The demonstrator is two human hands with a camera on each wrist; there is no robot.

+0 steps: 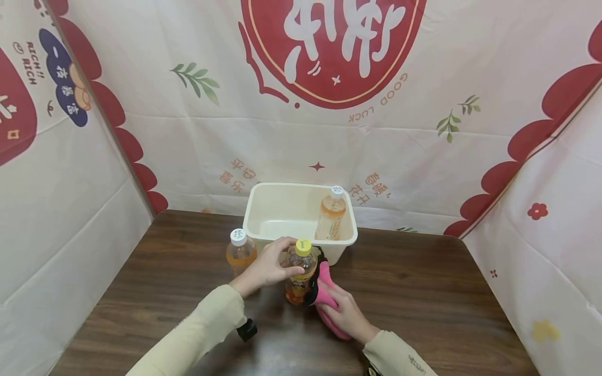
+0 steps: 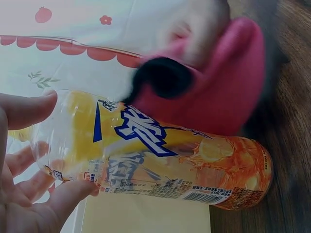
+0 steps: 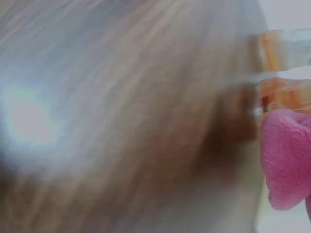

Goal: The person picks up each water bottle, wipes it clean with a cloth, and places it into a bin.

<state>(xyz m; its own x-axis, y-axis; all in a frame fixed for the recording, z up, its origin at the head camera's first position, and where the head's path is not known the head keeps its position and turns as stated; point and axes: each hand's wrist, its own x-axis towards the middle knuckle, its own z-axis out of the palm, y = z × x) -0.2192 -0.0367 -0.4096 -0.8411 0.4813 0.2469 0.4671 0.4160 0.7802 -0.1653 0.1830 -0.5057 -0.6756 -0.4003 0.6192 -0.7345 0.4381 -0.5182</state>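
Observation:
On the wooden table stands a clear drink bottle with a yellow cap (image 1: 303, 247) and amber liquid. My left hand (image 1: 268, 269) grips its upper part, thumb on one side and fingers on the other. In the left wrist view the bottle's printed label (image 2: 146, 141) shows between the hand and its base. A soft pink cloth-like item with black parts (image 1: 324, 292) is in my right hand (image 1: 347, 314), pressed against the bottle's right side. In the right wrist view the pink item (image 3: 286, 160) is at the right edge, and most of that view is blurred.
Behind the bottle stands a cream plastic bin (image 1: 268, 188), with a white-capped bottle (image 1: 332, 216) upright in its right end. Another white-capped bottle (image 1: 241, 257) is left of my left hand. A small black object (image 1: 246, 330) sits by the left cuff. Printed fabric walls (image 1: 301, 141) enclose the table (image 1: 414, 292).

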